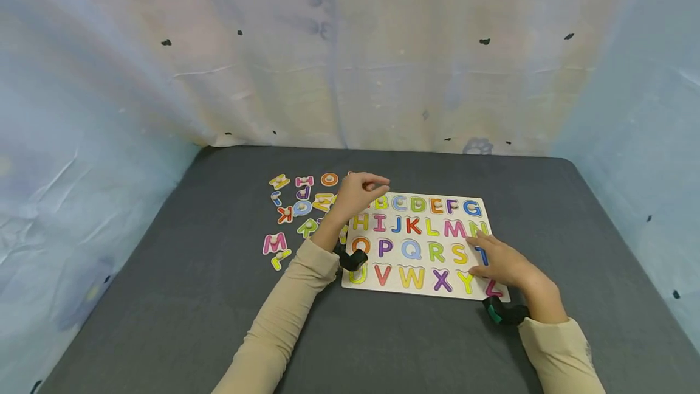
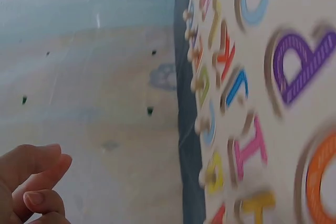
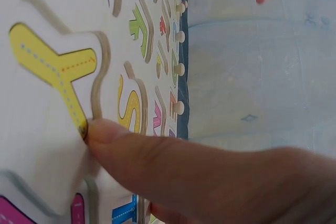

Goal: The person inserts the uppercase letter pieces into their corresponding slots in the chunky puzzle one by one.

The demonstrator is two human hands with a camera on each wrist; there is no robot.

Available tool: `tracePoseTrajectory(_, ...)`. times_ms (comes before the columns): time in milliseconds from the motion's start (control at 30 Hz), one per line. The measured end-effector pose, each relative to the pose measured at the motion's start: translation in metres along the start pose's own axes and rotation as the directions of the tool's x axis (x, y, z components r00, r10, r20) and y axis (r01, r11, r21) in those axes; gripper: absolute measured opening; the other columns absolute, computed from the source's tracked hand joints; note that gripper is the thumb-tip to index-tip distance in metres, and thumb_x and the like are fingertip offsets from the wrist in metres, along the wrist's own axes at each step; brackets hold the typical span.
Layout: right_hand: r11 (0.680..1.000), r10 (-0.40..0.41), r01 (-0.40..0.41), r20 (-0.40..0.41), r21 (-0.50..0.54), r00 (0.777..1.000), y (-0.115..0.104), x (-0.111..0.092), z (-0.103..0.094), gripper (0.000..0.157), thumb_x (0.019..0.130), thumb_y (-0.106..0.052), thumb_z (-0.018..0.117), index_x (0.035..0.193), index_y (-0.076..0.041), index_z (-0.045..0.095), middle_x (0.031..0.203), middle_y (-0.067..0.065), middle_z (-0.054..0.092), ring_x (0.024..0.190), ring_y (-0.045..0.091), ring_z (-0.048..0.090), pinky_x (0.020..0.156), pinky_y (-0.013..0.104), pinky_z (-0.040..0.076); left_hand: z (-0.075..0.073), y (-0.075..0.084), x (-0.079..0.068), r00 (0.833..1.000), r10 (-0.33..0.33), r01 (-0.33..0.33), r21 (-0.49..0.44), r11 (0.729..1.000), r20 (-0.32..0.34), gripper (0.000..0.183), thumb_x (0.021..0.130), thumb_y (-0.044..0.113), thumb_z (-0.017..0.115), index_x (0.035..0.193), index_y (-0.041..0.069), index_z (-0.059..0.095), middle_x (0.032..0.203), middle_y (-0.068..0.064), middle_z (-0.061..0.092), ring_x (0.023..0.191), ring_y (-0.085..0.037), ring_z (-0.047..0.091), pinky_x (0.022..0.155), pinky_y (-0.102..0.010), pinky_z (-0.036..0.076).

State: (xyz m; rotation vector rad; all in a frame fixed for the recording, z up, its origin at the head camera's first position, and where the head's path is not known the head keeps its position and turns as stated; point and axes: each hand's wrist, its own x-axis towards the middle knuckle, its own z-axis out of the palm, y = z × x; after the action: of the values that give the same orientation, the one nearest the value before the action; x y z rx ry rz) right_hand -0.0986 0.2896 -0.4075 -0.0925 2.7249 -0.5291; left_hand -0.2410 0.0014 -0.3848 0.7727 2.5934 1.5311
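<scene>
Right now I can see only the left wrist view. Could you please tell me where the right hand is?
Observer: The right hand is on the puzzle board, its thumb at the edge of the Y recess.
Operator: Thank you. Is that recess filled?
Observer: No, the right wrist view shows it empty.
Operator: And what lies left of the board?
Observer: In the head view, loose letters on the dark table.
</scene>
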Motion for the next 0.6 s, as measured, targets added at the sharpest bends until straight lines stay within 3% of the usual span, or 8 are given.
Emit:
tracePoseTrajectory(167, 1.000, -0.007, 0.007, 0.005, 0.010, 1.000, 0.002, -0.001, 0.000, 0.078, 0.082, -0.033, 0.073, 0.144, 0.001, 0.039, 0.152, 0.035, 0.023, 0.136, 0.058, 0.025, 0.103, 0.069, 0.031, -0.033, -0.014, -0.006, 0.995, -0.011, 0.011, -0.003, 1.000, -0.103, 0.024, 0.092, 0.016, 0.066, 0.111, 0.004, 0.072, 0.057, 0.004, 0.035, 0.049, -0.010, 0.028, 0.053, -0.022, 0.027)
tracePoseTrajectory(333, 1.000, -0.002, 0.002, 0.014, 0.025, 1.000, 0.004, -0.001, 0.000, 0.079, 0.083, -0.033, 0.073, 0.145, 0.000, 0.038, 0.153, 0.036, 0.020, 0.136, 0.059, 0.024, 0.103, 0.070, 0.030, -0.062, -0.029, -0.012, 0.976, -0.060, 0.059, -0.009, 0.998, -0.211, 0.023, 0.091, 0.015, 0.066, 0.110, 0.003, 0.073, 0.055, 0.004, 0.031, 0.046, -0.008, 0.022, 0.049, -0.022, 0.023)
tracePoseTrajectory(500, 1.000, -0.001, 0.001, 0.008, 0.027, 1.000, 0.005, -0.001, 0.001, 0.078, 0.083, -0.032, 0.073, 0.146, 0.000, 0.038, 0.152, 0.036, 0.020, 0.136, 0.059, 0.024, 0.103, 0.069, 0.030, -0.084, -0.046, -0.013, 0.941, -0.111, 0.117, 0.001, 0.993, -0.320, 0.025, 0.091, 0.016, 0.066, 0.110, 0.001, 0.072, 0.055, 0.005, 0.031, 0.044, -0.006, 0.022, 0.048, -0.022, 0.022)
tracePoseTrajectory(600, 0.999, -0.005, 0.005, 0.006, 0.033, 1.000, 0.005, -0.001, 0.002, 0.078, 0.083, -0.032, 0.073, 0.145, 0.000, 0.038, 0.152, 0.037, 0.020, 0.137, 0.059, 0.023, 0.104, 0.069, 0.029, -0.093, -0.056, -0.013, 0.910, -0.142, 0.163, 0.023, 0.986, -0.389, 0.025, 0.091, 0.018, 0.067, 0.109, 0.002, 0.073, 0.055, 0.006, 0.032, 0.043, -0.005, 0.023, 0.047, -0.021, 0.021)
